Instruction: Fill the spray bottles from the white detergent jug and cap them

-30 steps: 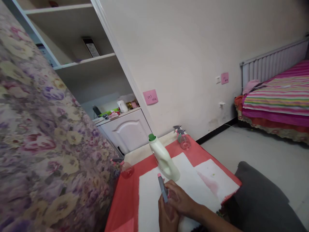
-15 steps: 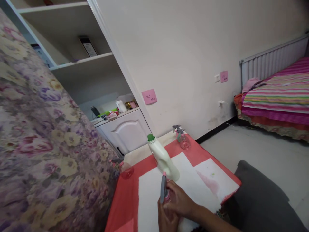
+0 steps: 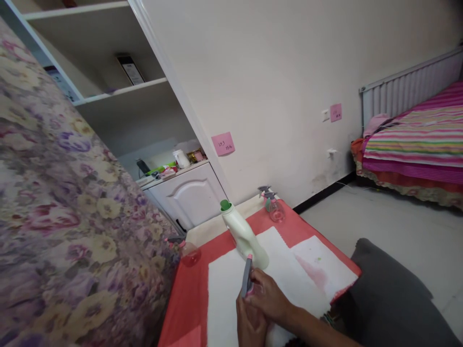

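A spray bottle [image 3: 247,276] with a grey head and pink nozzle is held in both hands over the white sheet [image 3: 226,299]. My left hand [image 3: 247,324] is wrapped round its clear body, which the fingers mostly hide. At the neck, just under the grey head, my right hand [image 3: 270,298] grips with closed fingers. Directly beyond the nozzle stands a pale green jug-style bottle [image 3: 243,231], its green inner spout uncapped.
Another spray bottle [image 3: 190,253] stands at the table's left edge, and more spray bottles [image 3: 277,211] stand at the back right. A smaller stained white sheet [image 3: 321,262] lies on the red tablecloth [image 3: 191,284]. A floral curtain [image 3: 72,217] hangs at left.
The spray bottle's head has turned slightly, its nozzle swinging a little to the right and up. My right hand has shifted slightly with it; my left hand keeps its hold.
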### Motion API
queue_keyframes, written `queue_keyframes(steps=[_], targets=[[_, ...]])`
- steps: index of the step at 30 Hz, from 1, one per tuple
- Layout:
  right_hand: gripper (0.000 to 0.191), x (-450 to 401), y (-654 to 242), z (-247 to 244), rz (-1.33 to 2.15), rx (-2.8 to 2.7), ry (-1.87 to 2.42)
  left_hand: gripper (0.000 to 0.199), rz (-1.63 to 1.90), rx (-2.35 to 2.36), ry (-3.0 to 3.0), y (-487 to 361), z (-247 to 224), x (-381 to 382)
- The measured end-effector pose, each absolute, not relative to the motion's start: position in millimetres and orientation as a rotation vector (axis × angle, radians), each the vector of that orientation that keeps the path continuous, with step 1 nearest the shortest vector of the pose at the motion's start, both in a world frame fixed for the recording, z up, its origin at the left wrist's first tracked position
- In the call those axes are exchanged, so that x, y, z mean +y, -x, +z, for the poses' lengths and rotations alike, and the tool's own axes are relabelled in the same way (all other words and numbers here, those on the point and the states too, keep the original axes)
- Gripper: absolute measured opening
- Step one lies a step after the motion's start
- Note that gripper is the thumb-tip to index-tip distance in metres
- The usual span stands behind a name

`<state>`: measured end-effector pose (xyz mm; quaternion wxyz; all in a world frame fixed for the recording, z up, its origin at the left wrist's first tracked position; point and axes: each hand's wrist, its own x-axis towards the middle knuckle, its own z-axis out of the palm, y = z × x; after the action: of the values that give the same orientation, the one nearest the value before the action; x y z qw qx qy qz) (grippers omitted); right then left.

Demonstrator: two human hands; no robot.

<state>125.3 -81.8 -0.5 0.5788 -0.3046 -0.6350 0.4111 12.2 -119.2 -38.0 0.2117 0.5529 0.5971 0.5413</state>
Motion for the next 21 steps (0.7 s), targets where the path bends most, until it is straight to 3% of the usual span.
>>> queue_keyframes(steps=[3,10,21], targets=[[0.008,-84,-125,5,0.982,-1.471,0.702,0.045,1.574,1.703,-1.537,-14,-39,-119],[0.021,-89,-142,32,1.098,-1.384,0.642,0.055,1.484,1.599,-1.505,-20,-33,-119],[0.019,-102,-152,72,1.148,-1.392,0.594,0.06,1.457,1.565,-1.655,-9,-55,-111]])
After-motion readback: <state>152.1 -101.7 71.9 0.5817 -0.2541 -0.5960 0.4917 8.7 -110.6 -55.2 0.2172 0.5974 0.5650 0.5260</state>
